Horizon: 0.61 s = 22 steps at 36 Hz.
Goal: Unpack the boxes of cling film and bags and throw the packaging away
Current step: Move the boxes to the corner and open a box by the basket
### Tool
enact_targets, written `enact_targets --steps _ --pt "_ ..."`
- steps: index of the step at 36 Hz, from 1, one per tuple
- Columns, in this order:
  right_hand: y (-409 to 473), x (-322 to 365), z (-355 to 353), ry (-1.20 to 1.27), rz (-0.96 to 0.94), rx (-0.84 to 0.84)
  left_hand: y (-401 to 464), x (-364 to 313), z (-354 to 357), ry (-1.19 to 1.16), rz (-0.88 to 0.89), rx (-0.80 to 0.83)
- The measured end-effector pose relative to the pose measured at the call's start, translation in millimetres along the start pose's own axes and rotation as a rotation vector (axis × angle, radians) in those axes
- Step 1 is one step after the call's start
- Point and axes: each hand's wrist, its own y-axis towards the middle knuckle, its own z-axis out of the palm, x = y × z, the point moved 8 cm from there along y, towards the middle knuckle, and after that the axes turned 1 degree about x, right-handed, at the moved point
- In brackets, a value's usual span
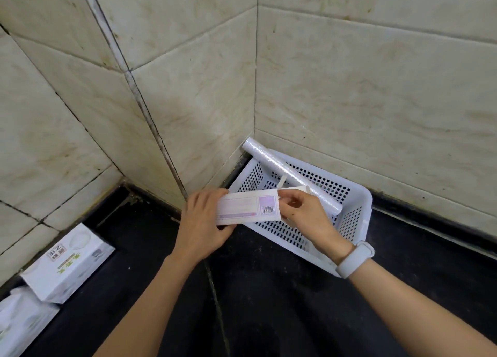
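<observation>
I hold a long white and pink box (248,207) with a barcode over the black counter, in front of a white perforated basket (357,217). My left hand (204,222) grips the box's left end. My right hand (301,210) pinches its right end, where a flap (294,189) stands open. A long white roll (290,178) lies slanted across the basket, its upper end against the wall corner. Two more white boxes with green print lie at the far left: one (67,262) near the wall, another (21,321) at the frame's edge.
Beige tiled walls meet in a corner behind the basket. The black counter (269,303) runs along both walls, with a seam down its middle. A white band sits on my right wrist (355,260).
</observation>
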Motion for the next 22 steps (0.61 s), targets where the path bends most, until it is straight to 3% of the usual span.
enact_targets --steps 3,5,15,22 --pt "0.1 -1.0 3.5 0.016 0.023 -0.022 -1.1 -14.0 4.6 0.200 0.096 0.012" --pt "-0.8 4.7 4.8 -0.025 -0.017 -0.037 0.0 -17.7 6.6 0.214 0.114 0.014" --pt "-2.0 14.9 18.4 -0.157 -0.042 -0.003 -5.4 -8.0 11.2 -0.045 0.005 -0.018" --pt "-14.5 42.8 30.8 -0.336 -0.294 -0.059 -6.9 3.8 7.3 -0.115 -0.023 -0.027"
